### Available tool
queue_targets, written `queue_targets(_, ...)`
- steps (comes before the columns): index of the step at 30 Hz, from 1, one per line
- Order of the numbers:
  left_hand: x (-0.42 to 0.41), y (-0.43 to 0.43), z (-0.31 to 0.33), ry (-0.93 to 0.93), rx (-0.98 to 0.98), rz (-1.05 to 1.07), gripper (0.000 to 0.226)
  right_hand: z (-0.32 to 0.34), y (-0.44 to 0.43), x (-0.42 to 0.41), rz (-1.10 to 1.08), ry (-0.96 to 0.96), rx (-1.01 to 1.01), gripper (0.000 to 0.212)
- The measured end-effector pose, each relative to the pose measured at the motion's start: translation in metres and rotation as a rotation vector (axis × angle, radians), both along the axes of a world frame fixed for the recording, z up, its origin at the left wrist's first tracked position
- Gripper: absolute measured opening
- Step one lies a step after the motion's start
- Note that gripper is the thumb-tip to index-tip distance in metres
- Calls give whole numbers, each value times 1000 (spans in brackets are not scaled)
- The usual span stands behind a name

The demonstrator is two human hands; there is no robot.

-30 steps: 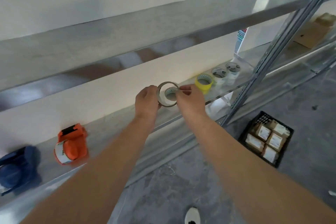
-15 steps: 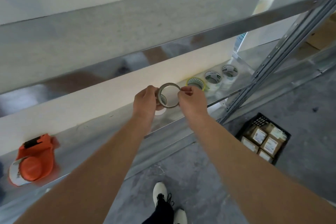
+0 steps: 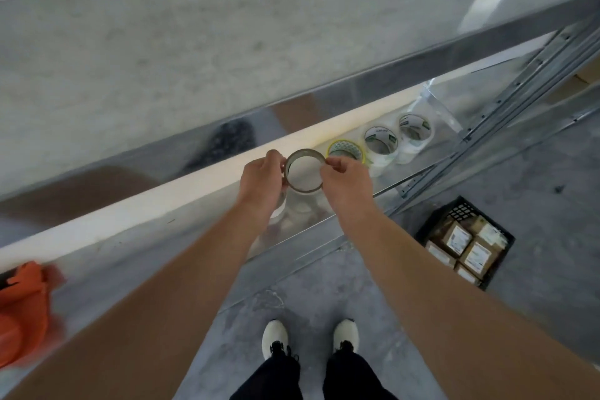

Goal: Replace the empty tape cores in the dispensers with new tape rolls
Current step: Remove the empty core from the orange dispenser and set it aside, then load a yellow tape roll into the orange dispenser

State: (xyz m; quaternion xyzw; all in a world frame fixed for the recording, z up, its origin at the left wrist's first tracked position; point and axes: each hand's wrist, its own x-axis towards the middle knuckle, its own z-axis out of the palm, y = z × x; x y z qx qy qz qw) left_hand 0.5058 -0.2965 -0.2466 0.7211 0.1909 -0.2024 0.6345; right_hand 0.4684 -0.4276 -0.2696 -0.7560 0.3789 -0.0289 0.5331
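I hold a thin tape ring (image 3: 294,186) upright above the metal shelf (image 3: 181,237). My left hand (image 3: 262,177) grips its left edge and my right hand (image 3: 345,179) pinches its right edge. Just behind my right hand lies a yellow tape roll (image 3: 344,149), and two clear rolls (image 3: 380,143) (image 3: 415,132) sit further right on the same shelf. An orange tape dispenser (image 3: 22,312) stands at the far left edge, blurred and partly cut off.
An upper shelf board (image 3: 227,52) overhangs the working shelf. A perforated steel upright (image 3: 506,107) rises at the right. On the concrete floor a black crate (image 3: 467,243) holds several labelled boxes. My feet (image 3: 310,338) stand close to the shelf front.
The view has tilted down and shifted right, so the orange dispenser slid to the left edge and the blue one left view. Both hands still hold the ring, now slightly higher over the shelf.
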Motion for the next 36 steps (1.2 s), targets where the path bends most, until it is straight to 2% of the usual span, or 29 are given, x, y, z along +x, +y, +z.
queue_targets(2, 5, -6, -3, 4, 23, 16, 38, -5, -7, 6, 15, 13, 13, 27)
queue_targets(7, 11, -19, -17, -1, 80, 47, 45, -19, -26, 20, 28, 51, 84, 19)
queue_targets(10, 14, -26, -31, 16, 92, 87, 44, -29, -34, 24, 50, 71, 115, 27)
queue_targets(12, 16, -29, -42, 20, 125, 107, 44, -35, -36, 26, 88, 94, 114, 23)
queue_targets(15, 15, -31, -56, 11, 215, 71, 44, -41, -39, 27, 146, 94, 92, 21)
queue_targets(23, 8, -46, -40, -96, 452, -48, 43, -54, -40, 31, 212, 122, 124, 20)
queue_targets(29, 10, -49, -40, -133, 543, -116, 43, -56, -42, 31, 234, 161, 163, 20)
queue_targets(32, 12, -53, -35, -150, 556, -106, 38, -50, -47, 31, 219, 191, 188, 29)
queue_targets(36, 19, -64, -26, -147, 480, -58, 37, -43, -62, 34, 221, 191, 158, 41)
